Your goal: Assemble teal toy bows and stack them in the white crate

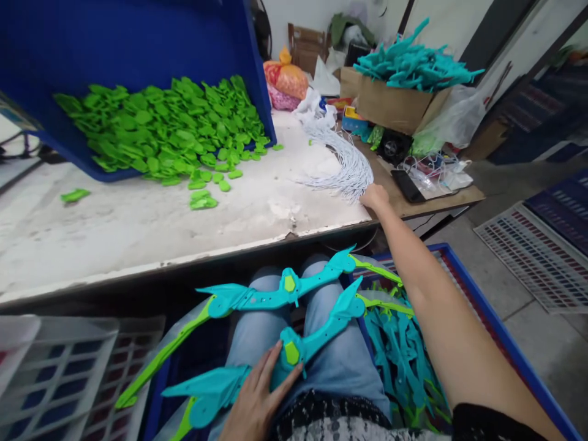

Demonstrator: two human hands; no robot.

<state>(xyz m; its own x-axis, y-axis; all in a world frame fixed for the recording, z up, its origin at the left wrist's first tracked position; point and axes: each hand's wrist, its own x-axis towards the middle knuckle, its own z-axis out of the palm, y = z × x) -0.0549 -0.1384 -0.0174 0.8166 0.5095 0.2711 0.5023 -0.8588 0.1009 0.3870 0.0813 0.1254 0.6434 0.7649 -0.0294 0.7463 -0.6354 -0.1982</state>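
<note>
Two toy bows in turquoise with lime-green limb tips lie across my lap, the far bow (pixel 271 298) in front of the near bow (pixel 321 335). My left hand (pixel 260 392) rests on the grip of the near bow, its fingers stretched out over it. At the table's front right corner, my right hand (pixel 374 197) has its fingers closed at the end of a bundle of thin white strings (pixel 342 165). Its fingertips are partly hidden, and how many strings they pinch is unclear.
A tipped blue bin (pixel 261 79) spills green plastic pieces (pixel 174 128) onto the white table (pixel 114 226). A cardboard box (pixel 390 101) of turquoise parts stands at the back right. Beside my right leg sits a blue crate (pixel 496 318) with more bow parts; white baskets (pixel 73 361) stand left.
</note>
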